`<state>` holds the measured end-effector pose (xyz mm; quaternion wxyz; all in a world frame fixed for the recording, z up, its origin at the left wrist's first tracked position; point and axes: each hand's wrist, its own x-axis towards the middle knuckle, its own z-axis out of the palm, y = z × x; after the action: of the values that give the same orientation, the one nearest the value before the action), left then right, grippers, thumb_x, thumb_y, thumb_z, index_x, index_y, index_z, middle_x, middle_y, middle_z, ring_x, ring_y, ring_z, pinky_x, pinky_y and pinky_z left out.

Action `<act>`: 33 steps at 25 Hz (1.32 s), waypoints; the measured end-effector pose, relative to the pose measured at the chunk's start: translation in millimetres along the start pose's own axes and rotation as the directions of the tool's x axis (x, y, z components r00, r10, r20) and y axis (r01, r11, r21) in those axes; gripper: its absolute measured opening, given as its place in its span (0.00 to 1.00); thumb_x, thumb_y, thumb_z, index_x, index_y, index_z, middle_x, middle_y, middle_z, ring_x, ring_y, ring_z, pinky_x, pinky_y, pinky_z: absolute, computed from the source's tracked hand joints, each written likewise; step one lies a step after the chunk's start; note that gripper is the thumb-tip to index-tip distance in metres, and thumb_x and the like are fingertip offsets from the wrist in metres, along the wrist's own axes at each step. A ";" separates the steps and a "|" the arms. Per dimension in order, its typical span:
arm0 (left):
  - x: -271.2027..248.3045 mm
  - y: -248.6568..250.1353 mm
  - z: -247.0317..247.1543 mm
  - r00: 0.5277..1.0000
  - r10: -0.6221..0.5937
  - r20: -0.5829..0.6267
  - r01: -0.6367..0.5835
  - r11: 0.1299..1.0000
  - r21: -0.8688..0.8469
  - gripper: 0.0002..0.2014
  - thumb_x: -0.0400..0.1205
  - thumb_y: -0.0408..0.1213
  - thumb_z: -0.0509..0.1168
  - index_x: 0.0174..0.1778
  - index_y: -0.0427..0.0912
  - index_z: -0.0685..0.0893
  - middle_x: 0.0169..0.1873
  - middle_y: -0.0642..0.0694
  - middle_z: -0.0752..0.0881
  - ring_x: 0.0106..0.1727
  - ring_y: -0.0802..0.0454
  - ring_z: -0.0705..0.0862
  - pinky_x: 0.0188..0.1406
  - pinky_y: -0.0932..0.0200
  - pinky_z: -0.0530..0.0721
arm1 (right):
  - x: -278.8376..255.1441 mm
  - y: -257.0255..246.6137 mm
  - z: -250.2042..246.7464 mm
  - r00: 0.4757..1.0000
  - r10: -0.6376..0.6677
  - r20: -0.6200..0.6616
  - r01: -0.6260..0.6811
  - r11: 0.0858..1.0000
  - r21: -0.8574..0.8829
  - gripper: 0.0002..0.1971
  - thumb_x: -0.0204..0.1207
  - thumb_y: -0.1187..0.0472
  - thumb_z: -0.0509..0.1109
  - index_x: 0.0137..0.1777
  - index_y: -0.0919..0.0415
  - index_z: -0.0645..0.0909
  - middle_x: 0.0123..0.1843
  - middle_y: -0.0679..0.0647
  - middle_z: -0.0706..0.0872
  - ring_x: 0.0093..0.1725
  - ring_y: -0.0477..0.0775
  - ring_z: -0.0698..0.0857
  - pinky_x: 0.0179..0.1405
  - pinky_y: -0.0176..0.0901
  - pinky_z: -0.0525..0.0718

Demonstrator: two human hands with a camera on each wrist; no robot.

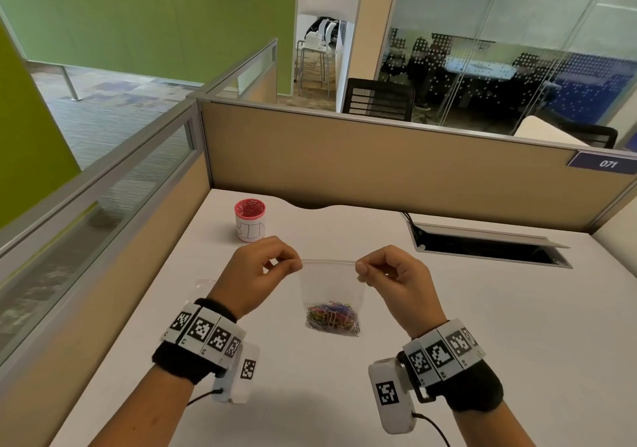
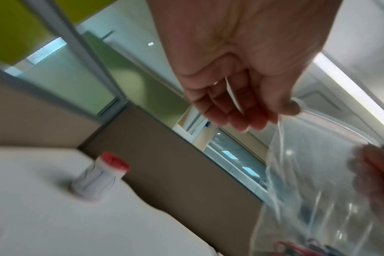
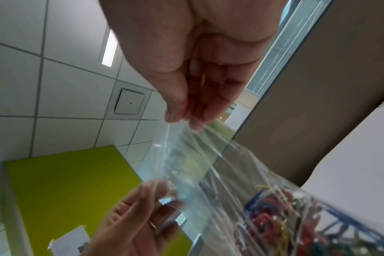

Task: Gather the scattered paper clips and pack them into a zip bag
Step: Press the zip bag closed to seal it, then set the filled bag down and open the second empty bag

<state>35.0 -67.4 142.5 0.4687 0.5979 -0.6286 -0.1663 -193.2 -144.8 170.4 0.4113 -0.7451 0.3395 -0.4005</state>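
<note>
Left hand: the left hand [image 1: 263, 274] is hovering over the worktop [image 1: 482, 326], fingers [image 1: 293, 264] curled and pinching the zip bag [image 1: 331, 288] at its 9 o'clock top corner.
Right hand: the right hand [image 1: 393, 276] is pinching the 3 o'clock corner likewise.
Zip bag: clear, crinkled film is hanging taut between both hands.
Paper clips: the colourful wire paper clips [image 1: 332, 319] are lying heaped at 6 o'clock inside the bag.
Bin: a red-rimmed cylindrical cup [image 1: 250, 221] is standing at 11 o'clock.
</note>
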 end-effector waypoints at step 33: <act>73.6 -194.1 117.7 0.607 -0.788 0.100 0.746 0.609 0.267 0.26 0.80 0.44 0.64 0.72 0.43 0.66 0.55 0.35 0.86 0.55 0.37 0.84 0.52 0.51 0.81 | 108.3 205.8 109.6 0.666 0.745 -0.034 -0.677 0.585 -0.446 0.16 0.69 0.50 0.74 0.43 0.58 0.72 0.39 0.54 0.83 0.39 0.56 0.81 0.37 0.42 0.76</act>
<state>69.3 -220.2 -37.6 0.2209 0.8328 -0.3680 -0.3496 -84.9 -286.7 -14.6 0.3910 -0.6450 0.6540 -0.0585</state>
